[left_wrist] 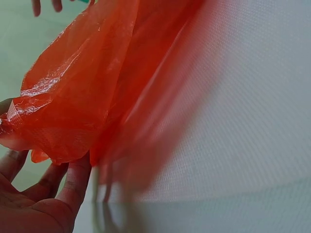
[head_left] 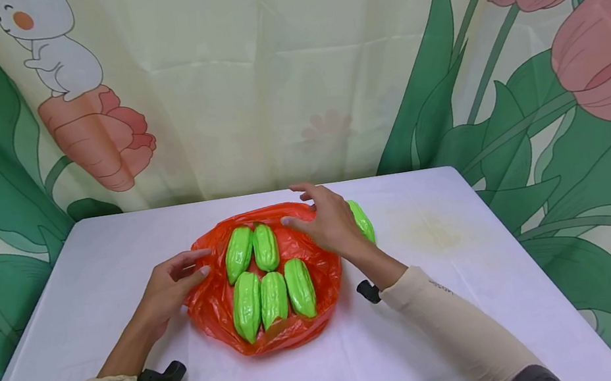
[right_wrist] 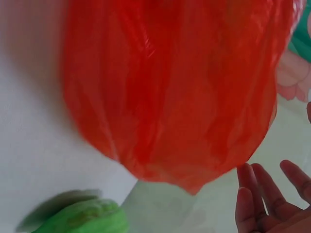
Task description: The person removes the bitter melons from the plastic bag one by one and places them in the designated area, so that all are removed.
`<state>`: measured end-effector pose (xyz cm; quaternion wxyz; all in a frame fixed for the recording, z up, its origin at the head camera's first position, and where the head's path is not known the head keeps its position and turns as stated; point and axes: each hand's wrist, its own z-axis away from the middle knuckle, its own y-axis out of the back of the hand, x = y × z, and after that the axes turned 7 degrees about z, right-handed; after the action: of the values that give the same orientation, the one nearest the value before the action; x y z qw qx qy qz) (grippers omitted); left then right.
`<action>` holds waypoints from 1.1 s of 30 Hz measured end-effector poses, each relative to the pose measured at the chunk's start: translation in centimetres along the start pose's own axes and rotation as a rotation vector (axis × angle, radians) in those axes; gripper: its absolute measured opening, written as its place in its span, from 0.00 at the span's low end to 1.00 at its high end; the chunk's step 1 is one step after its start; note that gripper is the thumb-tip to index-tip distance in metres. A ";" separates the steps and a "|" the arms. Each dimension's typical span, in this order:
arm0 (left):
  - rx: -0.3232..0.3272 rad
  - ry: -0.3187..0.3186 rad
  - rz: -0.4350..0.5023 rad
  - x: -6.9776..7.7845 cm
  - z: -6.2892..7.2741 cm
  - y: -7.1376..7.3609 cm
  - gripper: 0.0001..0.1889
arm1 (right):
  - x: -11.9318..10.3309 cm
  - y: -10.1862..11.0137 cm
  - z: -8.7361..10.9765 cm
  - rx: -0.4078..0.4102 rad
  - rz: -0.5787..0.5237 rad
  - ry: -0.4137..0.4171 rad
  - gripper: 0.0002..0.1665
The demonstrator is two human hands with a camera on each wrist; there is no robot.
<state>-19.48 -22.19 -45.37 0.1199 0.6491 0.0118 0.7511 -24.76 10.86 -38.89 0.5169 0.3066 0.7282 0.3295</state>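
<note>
A red plastic bag (head_left: 326, 280) lies on the table with its mouth spread wide. Inside it are several bright green, ridged, oblong fruits (head_left: 273, 299), in two rough rows. My left hand (head_left: 168, 289) is at the bag's left rim, its fingers loosely bent; in the left wrist view they touch the thin red plastic. Over the bag's far right rim, my right hand (head_left: 328, 220) has its fingers spread, with nothing held. Another green fruit (head_left: 361, 221) lies outside the bag, partly hidden behind the right hand.
The table (head_left: 451, 314) has a white cloth with a faint yellowish stain (head_left: 435, 231) on the right. Behind it hangs a curtain (head_left: 265, 90) printed with tulips, leaves and a white animal on a carrot. Each wrist wears a black camera mount (head_left: 161, 378).
</note>
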 end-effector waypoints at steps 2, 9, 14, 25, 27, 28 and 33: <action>-0.001 -0.001 -0.002 0.1 0.0 0.0 0.28 | -0.5 -0.4 0.0 -0.023 0.003 0.021 0.39; 0.000 0.003 -0.017 0.2 -0.1 0.0 0.28 | -1.4 -2.2 0.2 -0.084 0.034 0.066 0.38; 0.005 0.008 -0.016 0.2 -0.1 0.0 0.29 | -1.8 -3.7 0.2 -0.143 0.091 0.078 0.39; 0.001 0.011 -0.008 0.0 -0.1 0.0 0.28 | -2.3 -6.3 0.0 -0.240 0.081 0.057 0.39; 0.003 0.014 -0.009 -0.1 -0.1 0.0 0.28 | -2.3 -6.6 -0.1 -0.245 0.086 0.054 0.39; 0.005 0.015 -0.010 -0.1 -0.1 0.0 0.28 | -2.2 -6.7 -0.1 -0.247 0.088 0.053 0.39; 0.005 0.007 -0.005 -0.2 0.0 0.1 0.28 | -2.0 -7.2 -0.1 -0.249 0.099 0.051 0.39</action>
<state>-19.45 -22.29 -45.53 0.1202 0.6466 0.0156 0.7531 -25.10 4.97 -43.55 0.5152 0.2673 0.6786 0.4501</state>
